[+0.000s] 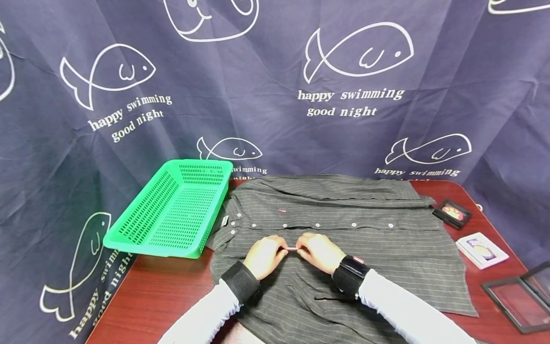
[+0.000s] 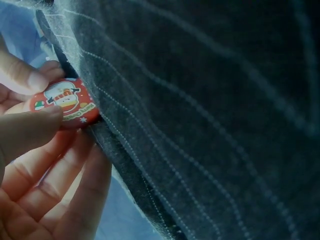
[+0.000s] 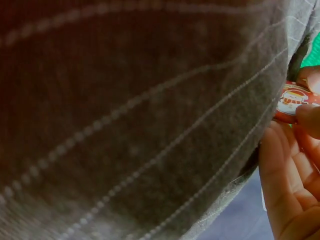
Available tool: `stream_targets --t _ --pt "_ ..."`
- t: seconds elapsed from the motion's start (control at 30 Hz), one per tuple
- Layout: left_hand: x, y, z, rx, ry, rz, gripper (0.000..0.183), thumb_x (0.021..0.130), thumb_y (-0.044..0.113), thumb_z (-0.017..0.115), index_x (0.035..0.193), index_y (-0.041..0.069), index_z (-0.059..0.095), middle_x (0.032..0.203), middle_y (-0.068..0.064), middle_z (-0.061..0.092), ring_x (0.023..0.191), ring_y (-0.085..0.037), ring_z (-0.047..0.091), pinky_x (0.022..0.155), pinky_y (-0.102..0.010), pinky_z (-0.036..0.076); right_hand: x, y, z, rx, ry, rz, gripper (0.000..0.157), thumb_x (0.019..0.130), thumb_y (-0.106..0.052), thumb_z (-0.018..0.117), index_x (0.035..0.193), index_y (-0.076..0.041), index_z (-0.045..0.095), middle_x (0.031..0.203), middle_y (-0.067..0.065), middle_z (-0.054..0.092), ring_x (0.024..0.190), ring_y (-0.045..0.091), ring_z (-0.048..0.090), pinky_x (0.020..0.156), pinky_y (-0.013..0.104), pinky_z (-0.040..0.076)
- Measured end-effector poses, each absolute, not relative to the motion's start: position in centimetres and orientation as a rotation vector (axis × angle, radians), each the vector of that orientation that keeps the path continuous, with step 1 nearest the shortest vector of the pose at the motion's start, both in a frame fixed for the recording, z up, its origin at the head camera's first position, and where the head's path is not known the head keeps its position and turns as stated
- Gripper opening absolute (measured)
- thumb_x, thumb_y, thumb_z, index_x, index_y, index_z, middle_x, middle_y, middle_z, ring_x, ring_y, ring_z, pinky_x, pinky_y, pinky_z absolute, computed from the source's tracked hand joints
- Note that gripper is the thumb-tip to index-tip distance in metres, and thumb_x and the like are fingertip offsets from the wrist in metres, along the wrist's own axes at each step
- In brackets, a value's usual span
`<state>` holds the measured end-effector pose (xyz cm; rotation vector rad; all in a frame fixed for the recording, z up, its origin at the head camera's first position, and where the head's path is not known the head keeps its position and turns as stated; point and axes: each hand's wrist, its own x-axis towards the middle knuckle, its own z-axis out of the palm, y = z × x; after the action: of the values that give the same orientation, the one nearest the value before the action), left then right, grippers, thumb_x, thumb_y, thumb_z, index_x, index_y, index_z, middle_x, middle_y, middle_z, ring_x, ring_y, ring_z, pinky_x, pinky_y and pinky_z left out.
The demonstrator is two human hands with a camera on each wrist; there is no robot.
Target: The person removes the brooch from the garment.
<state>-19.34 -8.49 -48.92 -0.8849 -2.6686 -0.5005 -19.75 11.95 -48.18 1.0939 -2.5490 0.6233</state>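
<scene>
A round red badge with a snowman print is held between both hands, against the edge of a dark grey striped shirt. My left hand pinches the left side of the badge, thumb on its printed face. On the other side my right hand pinches it too. The head view shows the badge only as a thin sliver between the fingertips. In the right wrist view part of the printed face shows beside the cloth. The back of the badge is hidden.
The shirt lies spread over a reddish-brown table, its row of white buttons above my hands. A green perforated basket stands at the left. Toward the right are a black case with a paw picture, a white box and an open black-framed case.
</scene>
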Motion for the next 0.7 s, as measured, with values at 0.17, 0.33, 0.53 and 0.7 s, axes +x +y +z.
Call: stream_targets --t 0.17,0.33,0.53,0.7 --pt "-19.35 -8.52 -48.89 -0.881 -2.677 -0.518 0.006 0.084 0.018 0.074 0.086 0.015 0.069 0.081 0.002 0.067 0.075 -0.014 0.066 0.066 -0.03 0.053 -19.96 11.92 -48.26 1.073 -2.543 0.649 0.011 0.081 -0.007 0.072 0.081 -0.012 0.062 0.076 -0.003 0.063 0.067 0.009 0.057 0.062 0.027 0.049" --pt "-19.27 -8.56 -48.77 -0.884 -2.705 -0.505 0.009 0.082 0.019 0.074 0.087 0.014 0.068 0.082 0.002 0.066 0.075 -0.015 0.066 0.067 -0.031 0.053 -20.1 11.95 -48.12 1.045 -2.595 0.705 0.011 0.08 -0.004 0.07 0.081 -0.011 0.062 0.074 -0.004 0.061 0.066 0.006 0.052 0.06 0.025 0.046" --pt "-19.13 -8.41 -48.98 -0.866 -2.762 -0.444 0.019 0.082 0.026 0.076 0.095 0.014 0.07 0.096 0.0 0.07 0.089 -0.016 0.069 0.077 -0.032 0.055 -20.18 12.05 -47.7 1.006 -2.674 0.85 0.008 0.081 -0.006 0.07 0.08 -0.011 0.063 0.071 -0.006 0.061 0.062 0.001 0.048 0.058 0.019 0.042" --pt "-19.11 -8.41 -49.27 -0.881 -2.813 -0.369 0.037 0.083 0.032 0.075 0.111 0.009 0.069 0.114 -0.006 0.07 0.105 -0.02 0.068 0.089 -0.034 0.054 -20.39 12.18 -47.89 0.956 -2.736 0.944 0.009 0.083 -0.009 0.069 0.079 -0.013 0.063 0.071 -0.007 0.064 0.063 -0.002 0.05 0.059 0.019 0.043"
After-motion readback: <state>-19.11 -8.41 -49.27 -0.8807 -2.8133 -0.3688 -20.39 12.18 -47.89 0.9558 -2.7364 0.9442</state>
